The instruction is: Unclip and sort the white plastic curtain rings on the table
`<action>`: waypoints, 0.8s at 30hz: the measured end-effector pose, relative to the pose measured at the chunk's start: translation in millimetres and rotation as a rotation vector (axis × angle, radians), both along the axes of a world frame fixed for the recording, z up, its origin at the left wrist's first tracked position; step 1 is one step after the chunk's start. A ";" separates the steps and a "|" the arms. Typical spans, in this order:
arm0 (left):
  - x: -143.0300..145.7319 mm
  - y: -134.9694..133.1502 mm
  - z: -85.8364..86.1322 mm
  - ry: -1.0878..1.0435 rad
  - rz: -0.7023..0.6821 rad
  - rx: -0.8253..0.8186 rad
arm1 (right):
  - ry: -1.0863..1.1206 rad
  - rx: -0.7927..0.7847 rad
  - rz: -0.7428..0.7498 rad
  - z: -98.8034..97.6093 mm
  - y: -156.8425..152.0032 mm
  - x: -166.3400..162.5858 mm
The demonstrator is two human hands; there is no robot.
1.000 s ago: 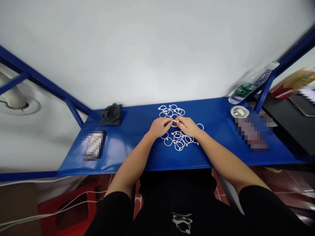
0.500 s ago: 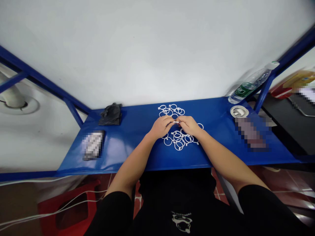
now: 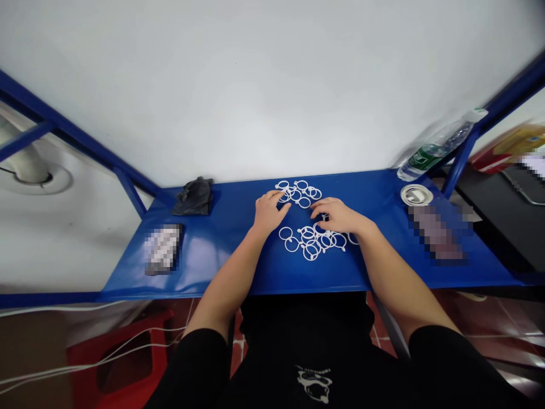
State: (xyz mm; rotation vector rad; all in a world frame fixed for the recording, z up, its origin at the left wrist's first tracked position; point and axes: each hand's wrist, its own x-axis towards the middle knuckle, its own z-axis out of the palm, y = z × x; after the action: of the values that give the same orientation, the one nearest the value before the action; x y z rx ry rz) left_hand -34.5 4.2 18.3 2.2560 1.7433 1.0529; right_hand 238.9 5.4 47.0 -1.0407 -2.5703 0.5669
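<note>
White curtain rings with small eyelets lie in two groups on the blue tabletop (image 3: 238,244). The far group (image 3: 304,202) is near the wall, and the near group (image 3: 292,244) is closer to my body. My left hand (image 3: 268,213) is open at the left edge of the far group, thumb and fingers apart, its fingertips over or touching a ring. Above the near group's upper edge is my right hand (image 3: 336,215), its thumb and fingers spread and partly hiding some rings. Neither hand visibly holds a ring.
A crumpled black plastic bag (image 3: 193,197) and a blurred-out item (image 3: 164,249) lie at the left. At the right are a water bottle (image 3: 438,147), a coiled white cable (image 3: 416,195) and a pixelated object (image 3: 436,233). Blue frame bars (image 3: 130,193) border the table.
My hands were together, pinching a small white piece between them. They have moved apart and opened, the left to the left and the right to the right, uncovering more rings.
</note>
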 end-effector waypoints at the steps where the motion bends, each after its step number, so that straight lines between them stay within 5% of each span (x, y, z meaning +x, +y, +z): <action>1: 0.6 -0.6 0.3 0.006 -0.001 -0.026 | -0.030 -0.018 -0.003 0.2 -0.6 0.4; 8: 2.8 -2.4 -2.3 -0.004 -0.232 0.031 | 0.039 -0.028 0.025 0.9 -1.8 -5.5; 14: 13.2 -11.4 0.8 -0.023 -0.503 0.203 | 0.279 -0.089 -0.336 -4.8 -3.7 -16.1; 24: 22.5 -18.6 5.1 0.005 -0.565 0.316 | 0.356 -0.143 -0.427 -15.8 -6.3 -34.9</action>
State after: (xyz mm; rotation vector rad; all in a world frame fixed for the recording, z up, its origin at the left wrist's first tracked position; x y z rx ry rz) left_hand -11.9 -14.3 23.3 2.6876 0.8765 1.2371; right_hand 204.0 -0.9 31.2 -1.3487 -1.9500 0.7461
